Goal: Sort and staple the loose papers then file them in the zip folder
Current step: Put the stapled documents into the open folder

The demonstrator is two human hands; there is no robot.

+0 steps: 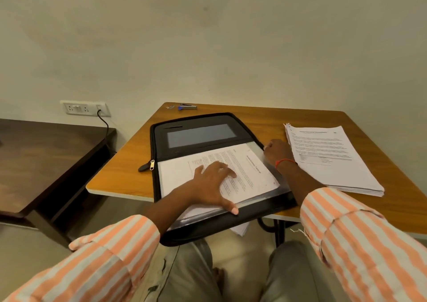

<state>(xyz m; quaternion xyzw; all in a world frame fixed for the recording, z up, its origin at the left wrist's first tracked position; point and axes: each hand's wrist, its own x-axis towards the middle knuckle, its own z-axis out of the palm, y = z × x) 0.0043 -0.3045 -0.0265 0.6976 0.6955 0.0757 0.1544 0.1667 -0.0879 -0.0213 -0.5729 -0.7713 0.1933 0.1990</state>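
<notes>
A black zip folder (198, 126) lies open on the wooden table (288, 119), its near edge hanging over the table's front. A printed paper set (251, 170) lies in the folder's lower half inside clear sleeves. My left hand (213, 182) presses flat on that paper, fingers spread, thumb at the near edge. My right hand (278, 151) is curled at the paper's far right corner, apparently pinching the clear sleeve there. A thick stack of loose printed papers (330, 160) sits to the right. A blue and silver stapler (187, 107) lies at the table's back edge.
The folder's zipper pull (147, 165) rests on the table to the left. A dark wooden side table (46, 153) stands lower on the left, below a wall socket (85, 108) with a black cable. A few sheets (240, 229) hang below the folder's near edge.
</notes>
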